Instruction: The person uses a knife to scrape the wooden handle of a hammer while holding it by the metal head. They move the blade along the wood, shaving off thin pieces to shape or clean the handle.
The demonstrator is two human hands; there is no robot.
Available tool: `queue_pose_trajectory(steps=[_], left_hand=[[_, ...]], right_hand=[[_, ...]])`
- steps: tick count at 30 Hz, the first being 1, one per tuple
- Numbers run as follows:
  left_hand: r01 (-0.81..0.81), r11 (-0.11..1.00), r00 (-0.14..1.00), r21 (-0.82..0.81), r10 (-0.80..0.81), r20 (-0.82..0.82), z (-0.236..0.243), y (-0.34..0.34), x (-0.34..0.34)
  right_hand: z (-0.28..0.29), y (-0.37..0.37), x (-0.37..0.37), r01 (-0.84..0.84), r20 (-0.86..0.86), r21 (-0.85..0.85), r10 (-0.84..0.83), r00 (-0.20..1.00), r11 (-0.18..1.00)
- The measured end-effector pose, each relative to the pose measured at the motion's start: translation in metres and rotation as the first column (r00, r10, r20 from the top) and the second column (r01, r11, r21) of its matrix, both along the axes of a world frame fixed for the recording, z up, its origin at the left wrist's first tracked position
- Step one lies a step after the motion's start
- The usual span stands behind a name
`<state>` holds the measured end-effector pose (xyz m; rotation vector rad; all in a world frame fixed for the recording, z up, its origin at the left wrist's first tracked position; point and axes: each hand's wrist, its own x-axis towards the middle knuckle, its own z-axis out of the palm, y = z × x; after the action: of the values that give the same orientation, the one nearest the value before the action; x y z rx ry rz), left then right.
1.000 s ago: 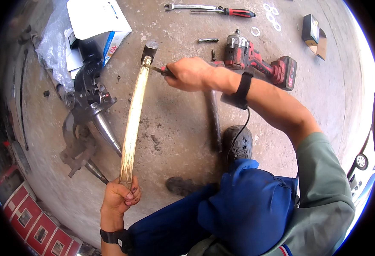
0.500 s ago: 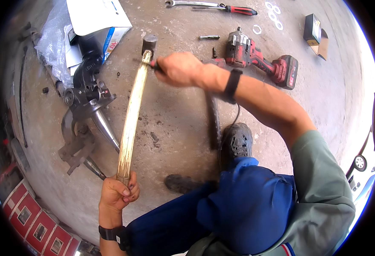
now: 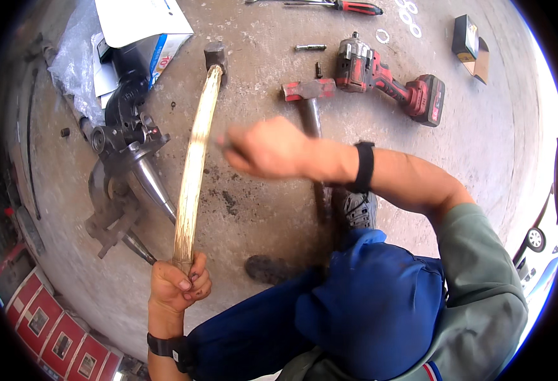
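Observation:
My left hand [image 3: 180,282] is closed round the lower end of a hammer's pale, scraped-looking wooden handle [image 3: 194,165]. The handle slants up and away, with the dark hammer head [image 3: 215,54] at its far end. My right hand [image 3: 266,149] is closed beside the middle of the handle, smeared by motion. A small dark tool pokes from its fingers toward the wood; its kind is too blurred to make out. Whether it touches the handle I cannot tell. Partly behind my right forearm lies a second hammer [image 3: 307,89] with a red head and dark handle.
On the concrete floor to the left lies a steering knuckle assembly [image 3: 129,149] by an open white box [image 3: 145,25] and clear plastic wrap [image 3: 75,63]. A red-black cordless impact wrench [image 3: 355,66], bolt [image 3: 311,47], screwdriver [image 3: 358,7], white rings [image 3: 409,19] and small box [image 3: 466,38] lie beyond my right arm.
My right hand has slid down along the handle toward me from near the hammer head, uncovering the second hammer's red head. My left hand keeps its grip in nearly the same place.

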<state>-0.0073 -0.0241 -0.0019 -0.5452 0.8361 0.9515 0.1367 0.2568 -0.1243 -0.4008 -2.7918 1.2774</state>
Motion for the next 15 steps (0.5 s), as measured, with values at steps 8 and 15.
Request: queue_pose_trajectory(steps=[8, 15], left_hand=[[-0.061, 0.998, 0.990, 0.016, 0.058, 0.128, -0.004, 0.004, 0.006], [-0.082, 0.996, 0.991, 0.044, 0.077, 0.108, 0.003, 0.012, 0.003]], right_hand=[[0.030, -0.062, 0.023, -0.202, -0.019, -0.127, 0.202, 0.979, 0.971], [0.009, 0.002, -0.005, 0.153, 0.229, -0.329, -0.079, 0.970, 0.932]])
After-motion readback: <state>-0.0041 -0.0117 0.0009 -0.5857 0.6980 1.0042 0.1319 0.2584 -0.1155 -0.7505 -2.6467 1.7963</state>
